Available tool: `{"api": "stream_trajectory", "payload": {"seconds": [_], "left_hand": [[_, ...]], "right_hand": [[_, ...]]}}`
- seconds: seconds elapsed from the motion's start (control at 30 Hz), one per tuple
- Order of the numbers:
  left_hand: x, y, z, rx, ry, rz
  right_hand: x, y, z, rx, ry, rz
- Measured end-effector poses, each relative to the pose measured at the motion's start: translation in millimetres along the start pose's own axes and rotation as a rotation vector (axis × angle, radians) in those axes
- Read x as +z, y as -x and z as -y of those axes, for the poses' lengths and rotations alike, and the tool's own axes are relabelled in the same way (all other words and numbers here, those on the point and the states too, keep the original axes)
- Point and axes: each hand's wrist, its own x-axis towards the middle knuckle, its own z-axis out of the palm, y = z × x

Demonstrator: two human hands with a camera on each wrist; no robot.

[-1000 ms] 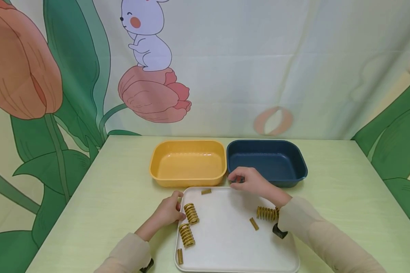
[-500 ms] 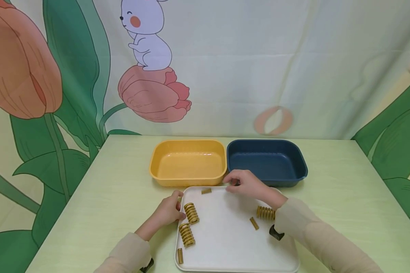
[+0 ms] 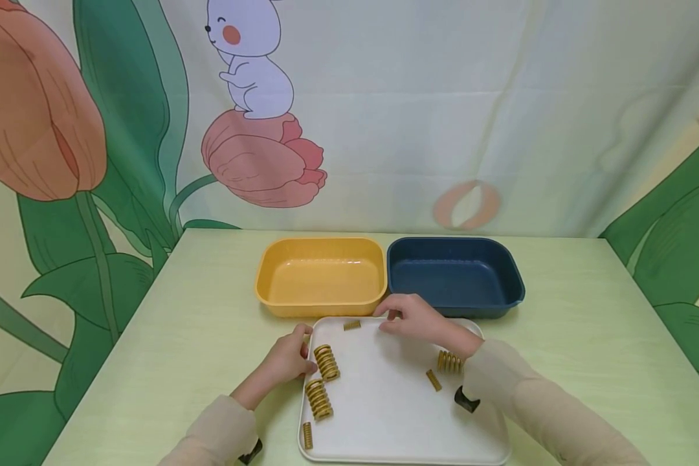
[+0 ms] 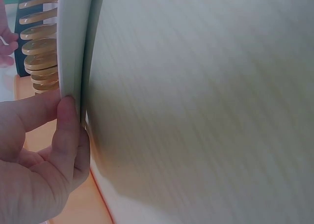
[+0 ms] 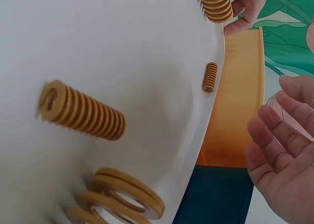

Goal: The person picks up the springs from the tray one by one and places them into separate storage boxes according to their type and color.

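Observation:
My left hand (image 3: 287, 358) pinches the left rim of a white tray (image 3: 384, 417), thumb and fingers at its edge in the left wrist view. Over the tray's far edge hovers my right hand (image 3: 415, 317), its fingers loosely bent and holding nothing. Two large gold coil springs, an upper one (image 3: 327, 362) and a lower one (image 3: 318, 399), lie beside my left hand. A third large spring (image 3: 450, 362) is partly hidden by the right sleeve. Small springs lie at the far edge (image 3: 352, 325), near the right wrist (image 3: 433, 380) and in the near left corner (image 3: 307, 435).
A yellow bin (image 3: 320, 309) and a dark blue bin (image 3: 472, 310) stand side by side just beyond the tray, on a pale green table (image 3: 210, 285). Behind the table hangs a printed curtain (image 3: 384, 129) with flowers and a rabbit.
My right hand has moved left and slightly nearer, from the blue bin's front edge to the tray's far edge. The left hand keeps its place on the rim.

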Motion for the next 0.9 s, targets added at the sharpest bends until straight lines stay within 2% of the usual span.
{"api": "stream_trajectory", "payload": {"seconds": [0.3, 0.67, 0.9], "left_hand": [[-0.7, -0.8, -1.1, -0.003, 0.002, 0.006], [-0.9, -1.0, 0.4, -0.013, 0.000, 0.015], [-0.6, -1.8, 1.7, -0.012, -0.001, 0.013]], "right_hand": [[6.8, -3.5, -1.1, 0.010, 0.038, 0.052], [14.4, -6.7, 1.7, 0.078, 0.007, 0.108], [18.1, -7.5, 2.7, 0.079, 0.005, 0.126]]}}
